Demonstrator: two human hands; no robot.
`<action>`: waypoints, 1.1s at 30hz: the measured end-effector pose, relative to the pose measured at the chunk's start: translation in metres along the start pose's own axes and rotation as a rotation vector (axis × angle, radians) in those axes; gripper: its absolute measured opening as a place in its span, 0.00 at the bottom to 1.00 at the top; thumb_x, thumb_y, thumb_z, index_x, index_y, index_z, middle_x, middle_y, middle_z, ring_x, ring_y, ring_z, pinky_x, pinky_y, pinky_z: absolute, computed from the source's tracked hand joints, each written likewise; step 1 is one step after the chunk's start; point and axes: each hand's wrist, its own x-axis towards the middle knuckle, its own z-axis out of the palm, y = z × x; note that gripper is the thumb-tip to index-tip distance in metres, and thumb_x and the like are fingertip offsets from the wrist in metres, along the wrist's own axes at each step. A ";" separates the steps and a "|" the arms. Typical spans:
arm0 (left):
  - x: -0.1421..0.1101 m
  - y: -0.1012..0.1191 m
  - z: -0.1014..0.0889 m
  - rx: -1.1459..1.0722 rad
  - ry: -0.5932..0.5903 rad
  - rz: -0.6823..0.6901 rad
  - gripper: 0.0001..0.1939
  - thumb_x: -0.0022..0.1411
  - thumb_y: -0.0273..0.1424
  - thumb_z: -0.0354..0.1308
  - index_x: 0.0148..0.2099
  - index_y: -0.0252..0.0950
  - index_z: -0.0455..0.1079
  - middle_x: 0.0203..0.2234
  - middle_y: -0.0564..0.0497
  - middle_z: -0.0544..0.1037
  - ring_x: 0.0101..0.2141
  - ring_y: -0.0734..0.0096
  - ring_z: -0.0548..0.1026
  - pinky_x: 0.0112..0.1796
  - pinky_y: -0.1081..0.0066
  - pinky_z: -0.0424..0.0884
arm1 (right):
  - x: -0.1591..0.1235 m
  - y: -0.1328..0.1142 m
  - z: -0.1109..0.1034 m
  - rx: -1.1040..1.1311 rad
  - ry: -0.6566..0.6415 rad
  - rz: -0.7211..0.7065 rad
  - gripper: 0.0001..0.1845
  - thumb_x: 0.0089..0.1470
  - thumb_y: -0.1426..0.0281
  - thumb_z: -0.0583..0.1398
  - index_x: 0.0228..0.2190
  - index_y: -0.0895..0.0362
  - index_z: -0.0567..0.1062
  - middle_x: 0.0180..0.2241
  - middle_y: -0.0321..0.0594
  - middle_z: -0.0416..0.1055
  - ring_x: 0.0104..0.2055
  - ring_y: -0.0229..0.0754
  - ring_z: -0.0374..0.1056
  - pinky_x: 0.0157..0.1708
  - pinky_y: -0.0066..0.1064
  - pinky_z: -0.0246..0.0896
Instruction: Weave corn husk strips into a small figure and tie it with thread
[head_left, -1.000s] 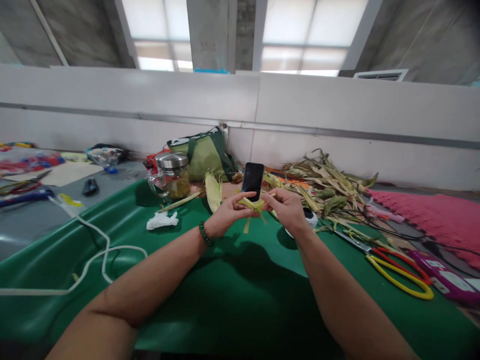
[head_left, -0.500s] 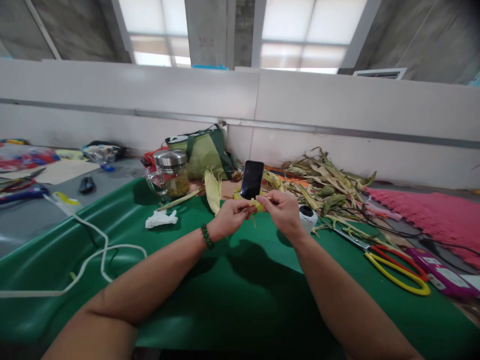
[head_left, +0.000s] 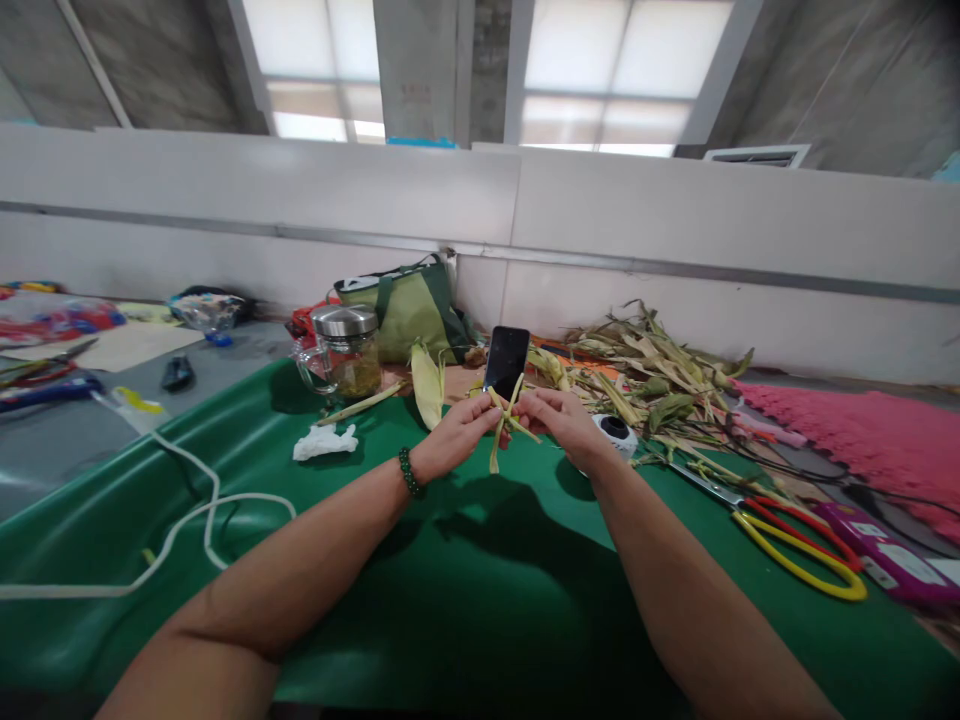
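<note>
Both my hands meet above the green mat (head_left: 465, 600), pinching thin yellow-green leaf strips (head_left: 507, 425) that cross between my fingertips. My left hand (head_left: 448, 438), with a dark bead bracelet on the wrist, is closed on the strips from the left. My right hand (head_left: 564, 426) is closed on them from the right. A loose strip end hangs down below the fingers. A black phone (head_left: 506, 362) stands propped just behind my hands.
A heap of dried leaves (head_left: 645, 372) lies at the back right, with yellow-and-red scissors (head_left: 795, 545) and a pink knitted cloth (head_left: 855, 435) further right. A lidded glass jar (head_left: 343, 348), a green bag (head_left: 409, 305), crumpled tissue (head_left: 324, 441) and a white cord (head_left: 187, 500) sit to the left.
My hands have turned the leaf strips, so they now stick out crossed between my fingertips with one end hanging down. Both hands stayed in front of the phone.
</note>
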 end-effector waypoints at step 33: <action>-0.002 0.005 -0.002 0.404 0.183 0.111 0.04 0.53 0.27 0.60 0.30 0.33 0.75 0.26 0.48 0.80 0.30 0.68 0.75 0.35 0.69 0.70 | -0.005 0.000 0.013 0.100 -0.005 0.023 0.11 0.34 0.65 0.68 0.21 0.58 0.74 0.21 0.32 0.72 0.25 0.34 0.65 0.29 0.27 0.60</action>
